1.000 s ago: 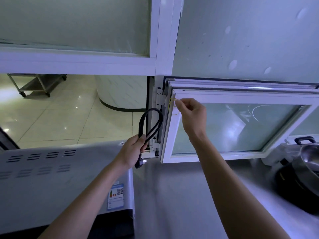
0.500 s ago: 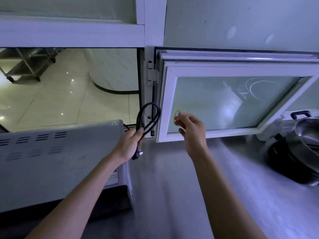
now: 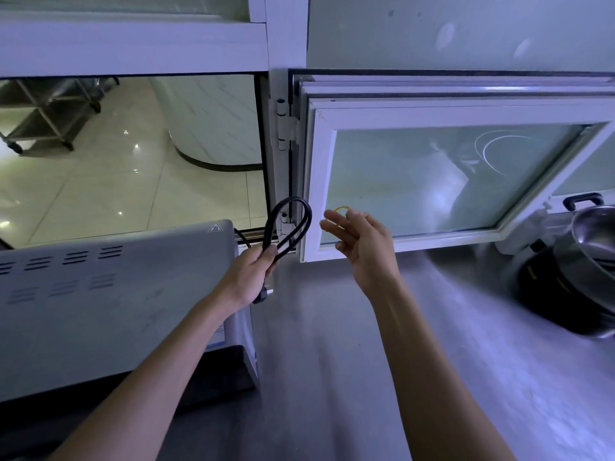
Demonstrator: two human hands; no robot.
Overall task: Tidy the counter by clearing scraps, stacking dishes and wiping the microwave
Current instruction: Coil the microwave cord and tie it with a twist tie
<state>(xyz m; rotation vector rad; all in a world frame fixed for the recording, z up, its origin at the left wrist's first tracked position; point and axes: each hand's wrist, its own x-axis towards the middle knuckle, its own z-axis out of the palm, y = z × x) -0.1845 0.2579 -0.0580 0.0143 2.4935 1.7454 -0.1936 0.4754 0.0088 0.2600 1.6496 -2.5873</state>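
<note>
Head view, left hand grip clamped on looped black cord, right hand fingers pinching (loosely) yellow rubber band.

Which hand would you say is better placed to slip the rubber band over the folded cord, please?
Probably the right hand: the yellow rubber band hangs on its fingers beside the looped cord, which the left hand grips.

Single head-worn wide-angle view, looking forward and down from close above the counter, facing the window frame at arm's reach, microwave at lower left.
</note>
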